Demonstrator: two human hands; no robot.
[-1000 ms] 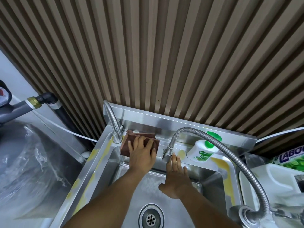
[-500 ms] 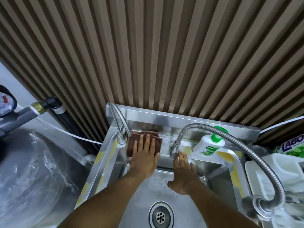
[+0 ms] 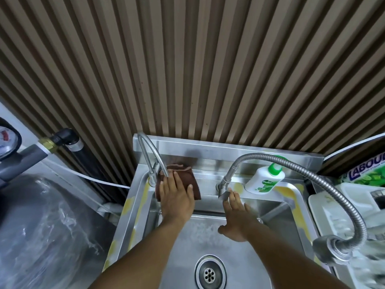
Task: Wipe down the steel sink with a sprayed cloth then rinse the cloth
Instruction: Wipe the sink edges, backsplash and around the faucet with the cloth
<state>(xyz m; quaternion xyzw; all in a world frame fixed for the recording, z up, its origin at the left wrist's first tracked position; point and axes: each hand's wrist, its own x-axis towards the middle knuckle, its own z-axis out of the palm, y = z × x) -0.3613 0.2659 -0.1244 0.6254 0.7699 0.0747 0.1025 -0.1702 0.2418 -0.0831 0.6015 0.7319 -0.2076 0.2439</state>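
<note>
A brown cloth (image 3: 189, 180) lies on the back ledge of the steel sink (image 3: 210, 172), right beside the curved left tap (image 3: 151, 159). My left hand (image 3: 177, 199) presses flat on the cloth with straight fingers. My right hand (image 3: 237, 215) rests flat with fingers extended against the sink's back inner wall, just under the nozzle of the flexible hose tap (image 3: 224, 191). The drain (image 3: 210, 274) sits at the basin's bottom, between my forearms.
A white and green soap bottle (image 3: 264, 178) stands on the ledge at right. The flexible metal hose (image 3: 325, 180) arcs over to a base at the right rim. A white container (image 3: 343, 207) is right of the sink, a plastic-wrapped object (image 3: 48, 232) left. Slatted wall behind.
My left hand has slid the cloth a little to the left along the ledge, up against the curved tap. My right hand stays on the back wall.
</note>
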